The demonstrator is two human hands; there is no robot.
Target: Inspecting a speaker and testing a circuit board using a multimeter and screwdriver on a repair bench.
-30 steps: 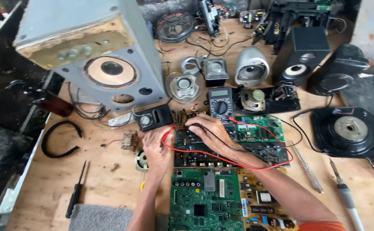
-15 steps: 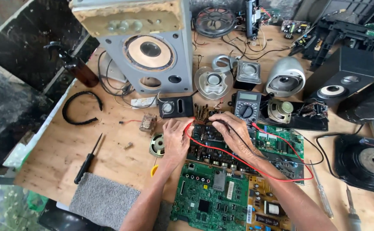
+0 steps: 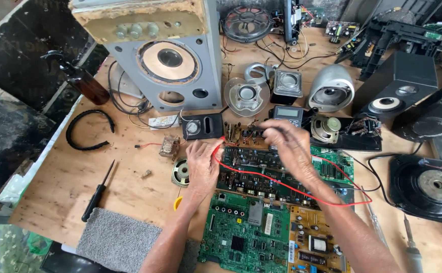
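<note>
Multimeter (image 3: 287,115) sits behind the long circuit board (image 3: 261,172), big speaker cabinet (image 3: 167,55) back left, screwdriver (image 3: 97,191) far left, two more boards (image 3: 276,237) in front.

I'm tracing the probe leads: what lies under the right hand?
Under the right hand lies the dark circuit board, crossed by the red lead. The multimeter sits just behind. The hand hides the probe tip and its contact point.

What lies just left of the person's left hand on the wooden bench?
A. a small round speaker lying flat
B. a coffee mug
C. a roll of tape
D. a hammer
A: a small round speaker lies flat on the bench right beside the left hand.
</note>
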